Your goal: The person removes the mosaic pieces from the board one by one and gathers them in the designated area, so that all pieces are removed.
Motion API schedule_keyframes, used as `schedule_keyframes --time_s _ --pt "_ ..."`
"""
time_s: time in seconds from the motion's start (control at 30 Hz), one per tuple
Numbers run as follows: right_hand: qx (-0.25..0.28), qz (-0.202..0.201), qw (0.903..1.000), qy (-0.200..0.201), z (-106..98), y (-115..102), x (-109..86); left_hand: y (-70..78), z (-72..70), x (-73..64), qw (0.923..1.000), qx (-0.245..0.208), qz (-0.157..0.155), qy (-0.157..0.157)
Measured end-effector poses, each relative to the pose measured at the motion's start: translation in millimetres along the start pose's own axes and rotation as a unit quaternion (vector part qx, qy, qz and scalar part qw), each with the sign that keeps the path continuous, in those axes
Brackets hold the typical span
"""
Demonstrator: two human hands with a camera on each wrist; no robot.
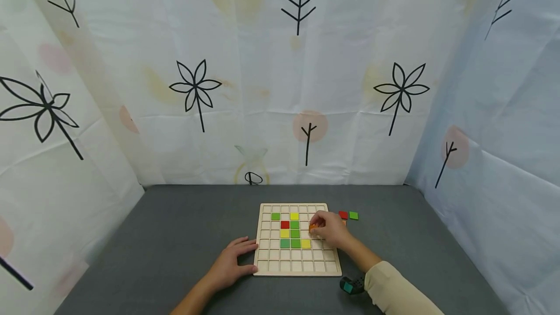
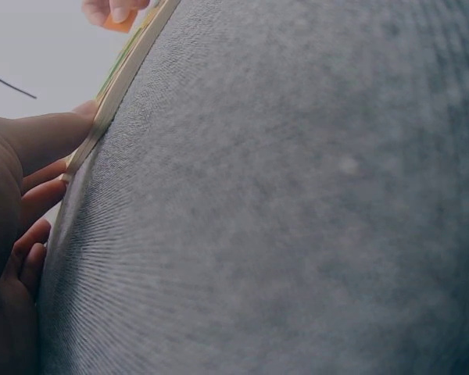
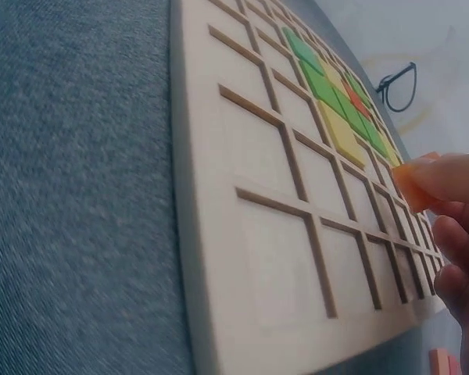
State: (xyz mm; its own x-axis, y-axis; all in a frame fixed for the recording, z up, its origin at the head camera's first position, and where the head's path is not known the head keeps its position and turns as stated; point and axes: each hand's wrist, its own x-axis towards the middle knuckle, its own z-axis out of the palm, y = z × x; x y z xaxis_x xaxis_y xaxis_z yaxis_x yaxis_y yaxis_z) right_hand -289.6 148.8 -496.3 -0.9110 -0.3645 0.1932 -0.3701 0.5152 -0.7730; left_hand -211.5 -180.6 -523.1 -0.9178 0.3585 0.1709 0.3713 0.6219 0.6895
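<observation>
A wooden grid board (image 1: 297, 266) lies flat on the table, with green, yellow and red square tiles in some of its cells. My right hand (image 1: 330, 230) is over the board's right part. It pinches an orange tile (image 3: 410, 186) between thumb and fingertips, tilted above the cells. Along the board's left edge, my left hand (image 1: 232, 262) touches the wood with its fingers extended and its thumb near the lower left corner. In the left wrist view the thumb (image 2: 51, 141) rests against the board's rim.
Right of the board lie a red tile (image 1: 343, 215) and a green tile (image 1: 353, 216). An orange tile there is partly hidden by my right hand. A dark device with a teal patch (image 1: 348, 287) is beside my right sleeve. Patterned cloth walls surround the grey table (image 1: 192, 222).
</observation>
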Motion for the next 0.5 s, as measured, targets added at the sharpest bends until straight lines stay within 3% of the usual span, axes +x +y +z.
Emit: schedule_keyframes --time_s 0.5 --pt "-0.018 0.001 0.9993 0.033 -32.0 8.5 -1.5 -2.4 1.0 0.2 1.0000 0.002 -0.005 0.000"
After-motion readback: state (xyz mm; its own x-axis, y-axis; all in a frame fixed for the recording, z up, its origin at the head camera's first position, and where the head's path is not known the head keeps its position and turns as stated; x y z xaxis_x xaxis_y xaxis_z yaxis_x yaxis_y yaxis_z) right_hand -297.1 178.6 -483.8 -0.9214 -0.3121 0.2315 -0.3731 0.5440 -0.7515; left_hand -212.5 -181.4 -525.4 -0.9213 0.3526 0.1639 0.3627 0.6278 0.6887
